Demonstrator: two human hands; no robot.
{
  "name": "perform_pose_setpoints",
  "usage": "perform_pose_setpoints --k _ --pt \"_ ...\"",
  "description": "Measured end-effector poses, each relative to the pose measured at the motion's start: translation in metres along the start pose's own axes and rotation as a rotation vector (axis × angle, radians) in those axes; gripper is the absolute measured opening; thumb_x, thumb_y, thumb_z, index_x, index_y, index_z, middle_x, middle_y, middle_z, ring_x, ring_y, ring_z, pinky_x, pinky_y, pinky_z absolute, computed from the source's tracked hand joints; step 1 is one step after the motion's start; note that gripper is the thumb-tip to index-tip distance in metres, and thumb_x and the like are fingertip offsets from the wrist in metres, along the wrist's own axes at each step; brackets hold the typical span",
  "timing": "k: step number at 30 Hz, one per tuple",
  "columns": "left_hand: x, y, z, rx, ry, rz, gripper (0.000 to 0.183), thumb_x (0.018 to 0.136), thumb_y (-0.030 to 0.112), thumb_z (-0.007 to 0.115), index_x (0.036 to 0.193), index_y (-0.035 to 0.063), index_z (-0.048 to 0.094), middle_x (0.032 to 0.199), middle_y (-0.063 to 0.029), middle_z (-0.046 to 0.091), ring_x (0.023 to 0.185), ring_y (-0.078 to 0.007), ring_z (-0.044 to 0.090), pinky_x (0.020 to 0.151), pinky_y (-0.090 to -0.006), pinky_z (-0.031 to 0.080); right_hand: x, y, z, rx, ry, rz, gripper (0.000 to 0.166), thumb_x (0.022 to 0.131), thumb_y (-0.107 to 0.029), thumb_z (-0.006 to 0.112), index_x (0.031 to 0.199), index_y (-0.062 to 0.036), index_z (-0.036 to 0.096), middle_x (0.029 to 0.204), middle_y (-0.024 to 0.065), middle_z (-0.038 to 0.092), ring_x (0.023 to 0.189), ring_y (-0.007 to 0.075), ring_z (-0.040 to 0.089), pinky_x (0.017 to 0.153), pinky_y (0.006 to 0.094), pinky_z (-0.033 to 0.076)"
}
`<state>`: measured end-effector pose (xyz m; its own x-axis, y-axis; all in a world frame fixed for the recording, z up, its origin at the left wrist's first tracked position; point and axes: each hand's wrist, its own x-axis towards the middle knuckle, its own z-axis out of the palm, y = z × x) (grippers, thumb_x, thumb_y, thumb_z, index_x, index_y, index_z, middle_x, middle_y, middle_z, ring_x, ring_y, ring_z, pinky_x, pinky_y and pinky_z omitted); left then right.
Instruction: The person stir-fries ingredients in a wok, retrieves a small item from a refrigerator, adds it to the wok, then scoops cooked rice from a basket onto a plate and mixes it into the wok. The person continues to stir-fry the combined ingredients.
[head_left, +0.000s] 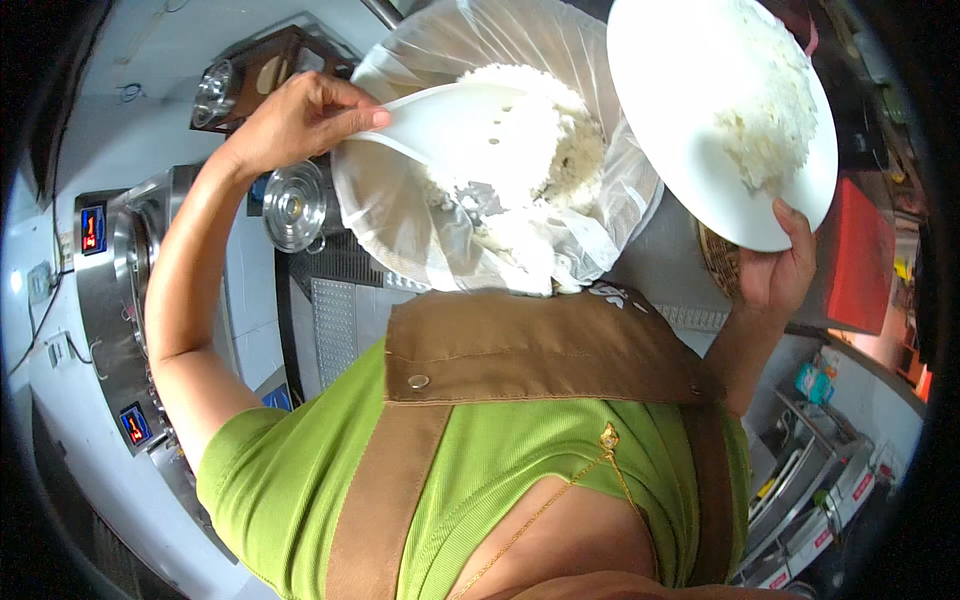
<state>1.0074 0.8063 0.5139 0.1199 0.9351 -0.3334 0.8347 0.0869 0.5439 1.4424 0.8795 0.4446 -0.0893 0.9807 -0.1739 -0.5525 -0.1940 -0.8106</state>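
Note:
My left hand (322, 120) pinches the near end of a broad white utensil (450, 116), seemingly a rice scoop. It reaches over cooked white rice (577, 161) in a large round container lined with translucent mesh cloth (382, 202). Glare hides where the utensil ends and the rice begins. To the right of the container, my right hand (780, 262) grips the near rim of a white plate (660, 97), thumb on top. Cooked rice (772, 142) lies along the plate's right side. The plate is raised beside the cloth-lined container.
A glass or metal lid (295, 206) is left of the container. Stainless equipment with lit displays (94, 229) stands along the left wall. A woven basket (718, 259) shows under the plate, and a red box-like object (862, 259) is at the right. Metal shelving (810, 450) stands at the lower right.

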Motion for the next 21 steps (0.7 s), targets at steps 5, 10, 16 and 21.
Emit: perform_pose_setpoints --k 5,10,16,21 --pt "-0.039 -0.004 -0.021 -0.133 0.166 -0.202 0.035 0.091 0.033 0.061 0.097 -0.0008 0.068 0.057 0.0055 0.044 0.049 -0.0033 0.036 0.042 -0.0211 0.027 -0.011 0.002 0.006 -0.096 0.005 0.014 0.054 0.075 -0.004 0.06 0.124 0.008 0.041 0.113 0.0175 0.053 0.108 0.0277 0.054 0.093 0.0401 0.046" --pt "-0.068 0.026 -0.017 -0.284 0.429 0.026 0.042 0.087 0.021 0.066 0.12 -0.0036 0.057 0.092 -0.0096 0.065 0.078 -0.0087 0.058 0.068 -0.0253 0.048 -0.021 0.023 0.025 -0.016 -0.173 0.134 0.056 0.077 -0.002 0.057 0.129 0.0073 0.04 0.123 0.0154 0.053 0.116 0.0256 0.05 0.1 0.0394 0.039" --pt "-0.071 0.07 0.039 0.42 0.596 0.236 0.054 0.079 -0.009 0.055 0.128 0.0145 0.056 0.085 -0.0104 0.057 0.076 -0.0227 0.057 0.068 -0.0363 0.05 -0.034 0.042 0.05 0.089 -0.29 0.235 0.056 0.077 -0.003 0.054 0.13 0.0056 0.039 0.122 0.0143 0.053 0.115 0.025 0.051 0.098 0.0385 0.041" --pt "-0.078 0.063 0.053 0.389 0.683 0.349 0.065 0.072 -0.013 0.053 0.13 0.0176 0.053 0.082 -0.0094 0.052 0.067 -0.0255 0.051 0.062 -0.0343 0.049 -0.037 0.056 0.053 0.089 -0.257 0.195 0.053 0.077 -0.002 0.053 0.129 0.0057 0.04 0.121 0.0136 0.053 0.113 0.0238 0.052 0.096 0.0377 0.041"
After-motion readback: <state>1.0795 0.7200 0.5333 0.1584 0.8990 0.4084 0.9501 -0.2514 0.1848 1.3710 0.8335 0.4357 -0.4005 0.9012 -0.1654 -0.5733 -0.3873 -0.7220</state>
